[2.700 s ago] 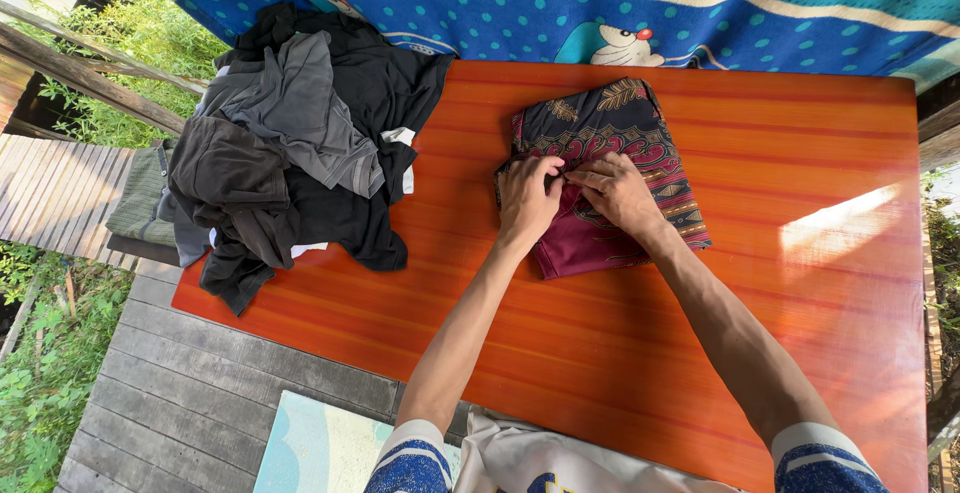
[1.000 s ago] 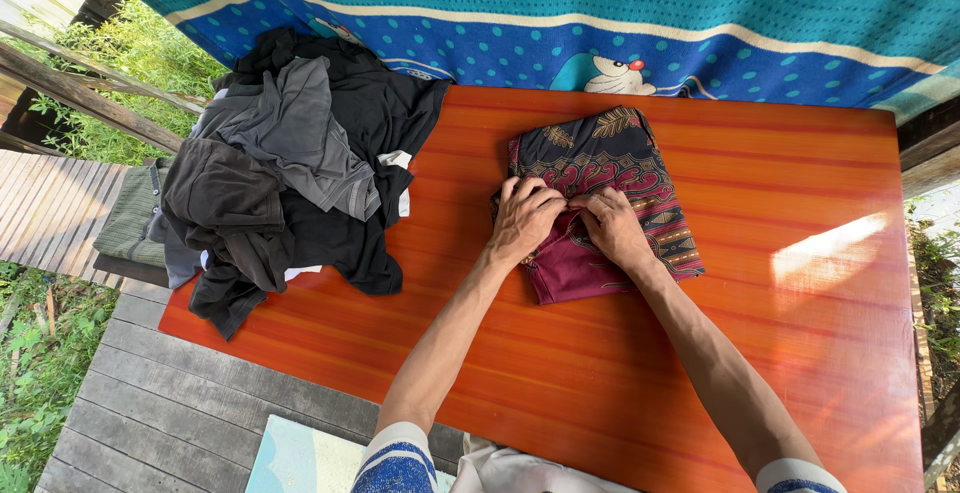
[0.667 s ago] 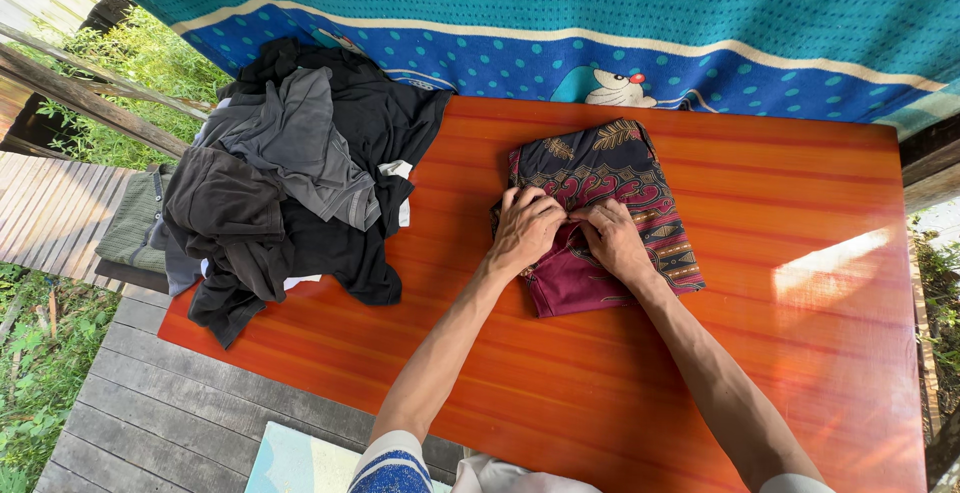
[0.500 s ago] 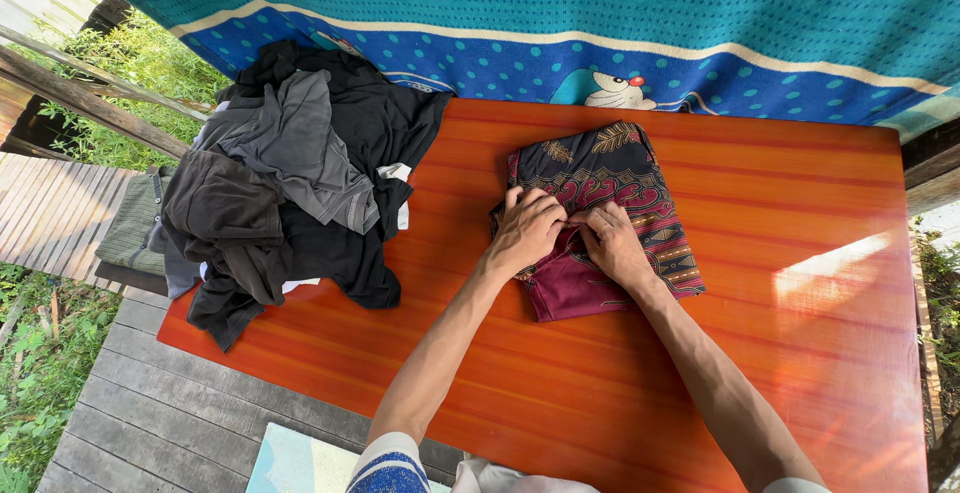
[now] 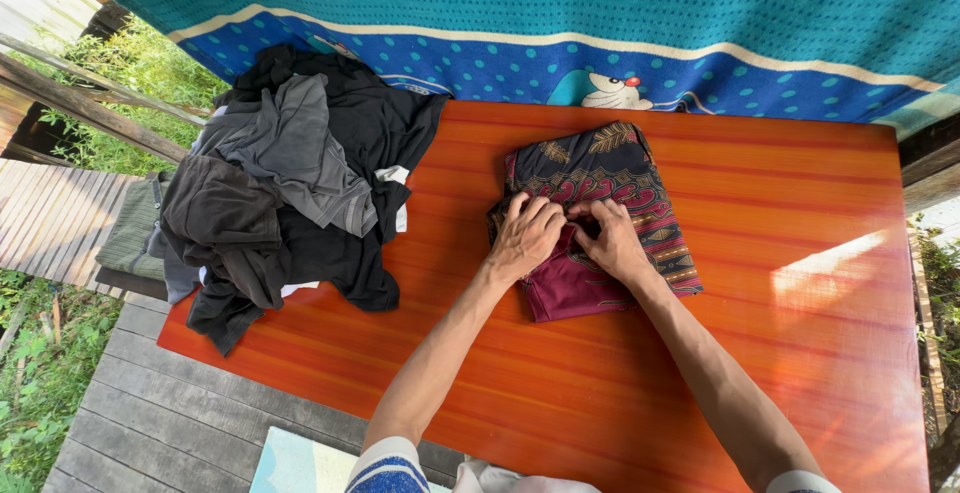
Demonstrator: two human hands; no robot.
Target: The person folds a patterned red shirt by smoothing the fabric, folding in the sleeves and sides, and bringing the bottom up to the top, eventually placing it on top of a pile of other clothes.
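Batik-patterned folded cloth [image 5: 600,215], dark with maroon underside, is pinched at its middle by the left hand [image 5: 524,238] and right hand [image 5: 610,240], fingers curled tight on a fold, near the table's far edge. Should either pinch slip, the layers could spring open and the fold be lost. Toward the far-left corner of the glossy orange table [image 5: 800,203], a heap of dark clothes [image 5: 300,173] is piled, partly overhanging the left edge. A teal dotted blanket [image 5: 600,13] is hung behind; grey decking [image 5: 170,423] and greenery [image 5: 40,373] are seen at left.

Maroon patterned cloth [image 5: 610,168] on orange table [image 5: 780,193]; black-grey clothes [image 5: 290,163].
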